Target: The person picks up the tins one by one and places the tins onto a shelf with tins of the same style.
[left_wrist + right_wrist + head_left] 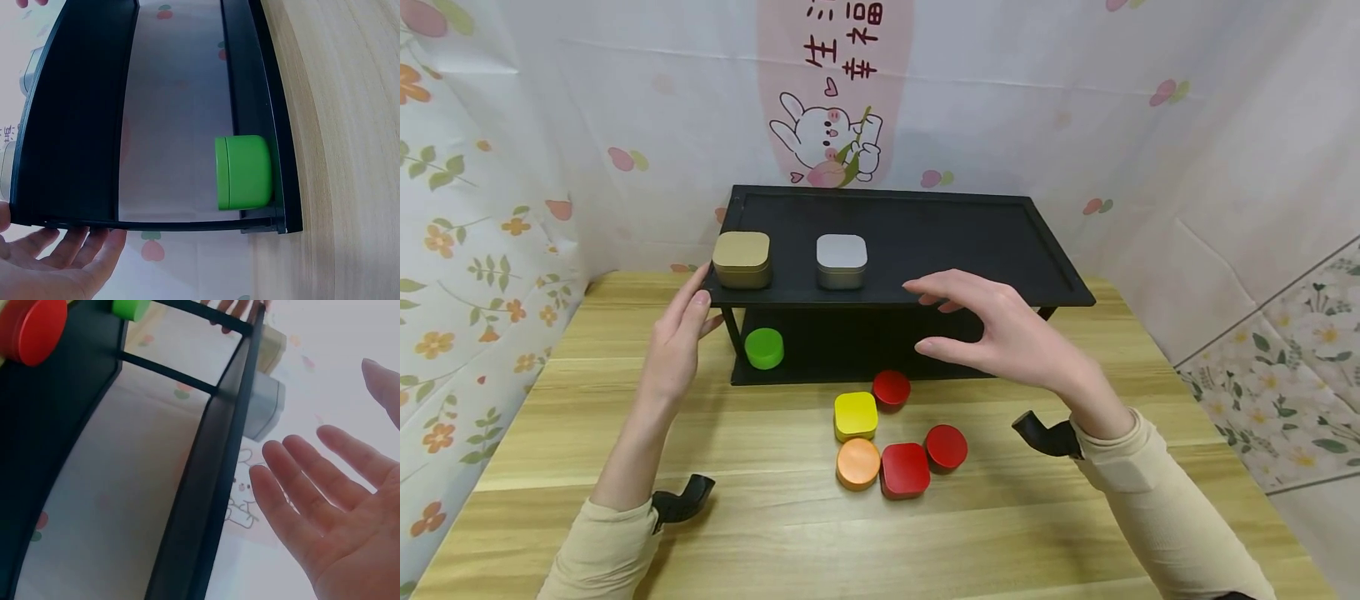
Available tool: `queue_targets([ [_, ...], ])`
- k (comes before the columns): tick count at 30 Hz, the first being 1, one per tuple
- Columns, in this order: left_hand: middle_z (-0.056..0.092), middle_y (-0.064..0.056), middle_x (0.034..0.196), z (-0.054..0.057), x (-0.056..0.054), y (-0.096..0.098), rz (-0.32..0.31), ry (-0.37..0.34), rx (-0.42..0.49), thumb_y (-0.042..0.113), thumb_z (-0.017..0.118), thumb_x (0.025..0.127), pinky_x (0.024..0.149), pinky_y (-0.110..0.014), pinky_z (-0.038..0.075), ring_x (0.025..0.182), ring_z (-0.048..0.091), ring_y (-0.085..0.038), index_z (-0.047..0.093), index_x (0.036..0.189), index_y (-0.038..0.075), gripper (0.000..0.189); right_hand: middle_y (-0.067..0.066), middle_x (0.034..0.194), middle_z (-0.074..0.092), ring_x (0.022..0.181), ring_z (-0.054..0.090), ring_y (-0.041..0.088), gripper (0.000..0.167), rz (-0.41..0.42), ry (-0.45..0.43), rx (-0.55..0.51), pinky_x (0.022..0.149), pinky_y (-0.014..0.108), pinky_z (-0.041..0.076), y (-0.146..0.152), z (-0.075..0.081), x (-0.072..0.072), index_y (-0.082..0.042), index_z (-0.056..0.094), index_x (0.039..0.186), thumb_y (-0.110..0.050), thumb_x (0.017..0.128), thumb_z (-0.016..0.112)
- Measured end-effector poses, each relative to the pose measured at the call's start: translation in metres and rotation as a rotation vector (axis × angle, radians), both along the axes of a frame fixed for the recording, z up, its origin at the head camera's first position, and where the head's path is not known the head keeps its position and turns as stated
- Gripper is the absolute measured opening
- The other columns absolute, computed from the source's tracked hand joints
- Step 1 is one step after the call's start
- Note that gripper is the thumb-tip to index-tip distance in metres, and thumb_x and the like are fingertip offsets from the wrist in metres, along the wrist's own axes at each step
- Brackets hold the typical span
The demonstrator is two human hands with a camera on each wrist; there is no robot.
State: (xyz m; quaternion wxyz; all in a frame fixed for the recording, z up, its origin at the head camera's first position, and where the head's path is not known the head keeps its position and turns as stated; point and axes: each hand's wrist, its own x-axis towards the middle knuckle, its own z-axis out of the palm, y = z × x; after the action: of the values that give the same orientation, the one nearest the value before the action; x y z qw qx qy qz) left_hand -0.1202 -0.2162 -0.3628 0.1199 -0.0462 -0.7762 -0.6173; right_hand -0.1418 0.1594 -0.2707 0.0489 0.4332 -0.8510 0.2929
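In the head view, the left hand [674, 346] grips the left end of the black rectangular two-tier shelf [940, 242], the right hand [1015, 333] hovering wide near its front edge; the left wrist view shows fingertips [111, 245] against the shelf's end; the right wrist view, spread fingers [279, 512] beside its upper board.

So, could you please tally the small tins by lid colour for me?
Red-lidded tins: 3
Gold-lidded tin: 1
White-lidded tin: 1
Green-lidded tin: 1
Yellow-lidded tin: 1
Orange-lidded tin: 1
Total: 8
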Motion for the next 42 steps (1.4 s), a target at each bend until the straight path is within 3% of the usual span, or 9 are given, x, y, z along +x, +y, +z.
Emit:
queue_targets([
  [15, 0.034, -0.008, 0.168, 0.001, 0.0, -0.001, 0.003, 0.0, -0.001, 0.044, 0.034, 0.112, 0.103, -0.01, 0.05, 0.148, 0.043, -0.021, 0.031, 0.163, 0.021, 0.056, -0.006, 0.137, 0.064, 0.124, 0.06, 0.011, 0.063, 0.006, -0.094, 0.041, 0.104, 0.035, 0.057, -0.001, -0.02, 0.011, -0.022, 0.057, 0.145, -0.026, 0.089, 0.083],
  [24, 0.035, -0.009, 0.168, 0.0, -0.001, -0.001, 0.005, 0.002, 0.016, 0.042, 0.036, 0.112, 0.102, -0.009, 0.049, 0.144, 0.046, -0.014, 0.033, 0.162, 0.021, 0.055, -0.006, 0.141, 0.063, 0.126, 0.06, 0.012, 0.063, 0.025, -0.105, 0.071, 0.104, 0.038, 0.057, -0.003, -0.031, 0.016, -0.021, 0.057, 0.145, -0.028, 0.088, 0.083],
  [32, 0.034, -0.008, 0.168, 0.001, -0.001, -0.001, -0.001, 0.007, 0.027, 0.042, 0.036, 0.111, 0.105, -0.012, 0.05, 0.147, 0.044, -0.018, 0.033, 0.162, 0.021, 0.055, -0.004, 0.144, 0.062, 0.123, 0.062, 0.013, 0.065, 0.025, -0.094, 0.12, 0.102, 0.034, 0.058, -0.002, -0.043, 0.022, -0.019, 0.057, 0.145, -0.029, 0.087, 0.084],
  [42, 0.033, -0.008, 0.168, 0.001, -0.001, -0.001, -0.002, 0.005, 0.026, 0.042, 0.036, 0.112, 0.109, -0.019, 0.051, 0.147, 0.044, -0.02, 0.033, 0.162, 0.021, 0.055, -0.008, 0.144, 0.061, 0.131, 0.059, 0.011, 0.062, 0.016, -0.128, 0.192, 0.106, 0.037, 0.057, -0.002, -0.057, 0.031, -0.024, 0.058, 0.145, -0.043, 0.09, 0.08],
])
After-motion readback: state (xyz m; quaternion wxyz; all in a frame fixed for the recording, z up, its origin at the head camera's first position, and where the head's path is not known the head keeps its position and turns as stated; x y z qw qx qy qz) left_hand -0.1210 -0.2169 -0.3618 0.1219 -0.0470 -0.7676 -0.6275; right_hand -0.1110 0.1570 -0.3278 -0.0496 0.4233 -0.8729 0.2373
